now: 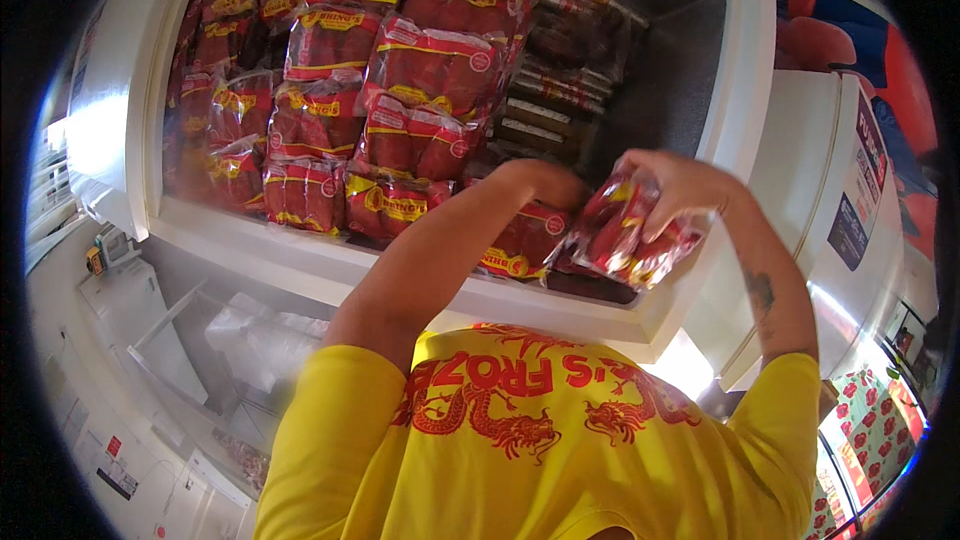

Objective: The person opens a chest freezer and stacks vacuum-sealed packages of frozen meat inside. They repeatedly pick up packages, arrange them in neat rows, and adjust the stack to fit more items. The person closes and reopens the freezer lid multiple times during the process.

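My right hand (686, 186) is closed on a clear plastic pack of red sausages (618, 232) with a red and yellow label. The pack is tilted above the near right corner of an open chest freezer (300, 258). My left hand (548, 184) reaches down into the freezer just left of that pack, and its fingers are hidden from view. Below my left wrist lies another similar sausage pack (527, 232). Stacked rows of the same red packs (420, 140) fill the freezer's left and middle.
Darker packs with white-edged labels (548, 115) lie lower down on the freezer's right side, by its grey inner wall (685, 60). A white cabinet (800, 170) stands to the right. Clear plastic bags (265, 340) sit outside the freezer at the left.
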Available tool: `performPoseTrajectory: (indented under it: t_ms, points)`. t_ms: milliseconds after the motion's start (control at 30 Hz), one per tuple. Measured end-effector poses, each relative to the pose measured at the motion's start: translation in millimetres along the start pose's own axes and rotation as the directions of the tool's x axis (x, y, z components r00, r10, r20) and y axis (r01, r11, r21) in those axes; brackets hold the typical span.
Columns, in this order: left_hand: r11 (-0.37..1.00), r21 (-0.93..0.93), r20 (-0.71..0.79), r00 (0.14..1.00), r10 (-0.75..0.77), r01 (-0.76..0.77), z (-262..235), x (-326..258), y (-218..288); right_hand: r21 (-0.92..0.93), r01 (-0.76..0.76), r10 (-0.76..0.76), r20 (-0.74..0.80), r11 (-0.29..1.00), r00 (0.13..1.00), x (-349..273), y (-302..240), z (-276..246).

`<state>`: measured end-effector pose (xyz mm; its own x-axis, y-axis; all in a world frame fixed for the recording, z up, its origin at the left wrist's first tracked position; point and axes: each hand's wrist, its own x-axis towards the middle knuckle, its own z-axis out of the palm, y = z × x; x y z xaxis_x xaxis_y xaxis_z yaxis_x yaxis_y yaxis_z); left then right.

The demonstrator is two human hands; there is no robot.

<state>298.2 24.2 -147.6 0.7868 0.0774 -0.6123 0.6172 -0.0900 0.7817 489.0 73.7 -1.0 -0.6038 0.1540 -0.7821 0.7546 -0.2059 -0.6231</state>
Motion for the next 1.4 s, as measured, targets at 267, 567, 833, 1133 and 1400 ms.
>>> performPoseTrajectory:
  t_ms: [267, 567, 833, 1133, 1400]
  points:
    - [0.992, -0.091, -0.183, 0.977, -0.108, 0.093, 0.4, -43.7, 27.6, 0.301, -0.302, 0.138, 0.465, 0.904, 0.875, 110.1, 28.0, -86.7]
    - [0.996, 0.067, -0.14, 0.989, -0.047, 0.057, 22.5, -14.5, 22.7, 0.151, 0.009, -0.017, 0.057, 0.989, 0.998, 244.6, 133.4, -139.4]
    - [0.985, 0.021, -0.008, 0.986, -0.169, 0.169, -0.7, -43.5, 46.0, -0.232, -0.227, 0.098, -0.461, 0.946, 0.882, 280.9, 174.3, 5.2]
    - [0.963, 0.184, -0.115, 0.977, -0.177, 0.196, -3.8, -44.2, 51.2, -0.317, -0.441, 0.117, -0.687, 0.84, 0.717, 265.0, 136.8, 20.5]
    - [0.993, -0.039, -0.384, 0.915, -0.122, 0.115, -12.9, -47.7, 46.9, -0.389, -0.261, 0.044, -0.486, 0.883, 0.873, 219.3, 54.2, -70.9]
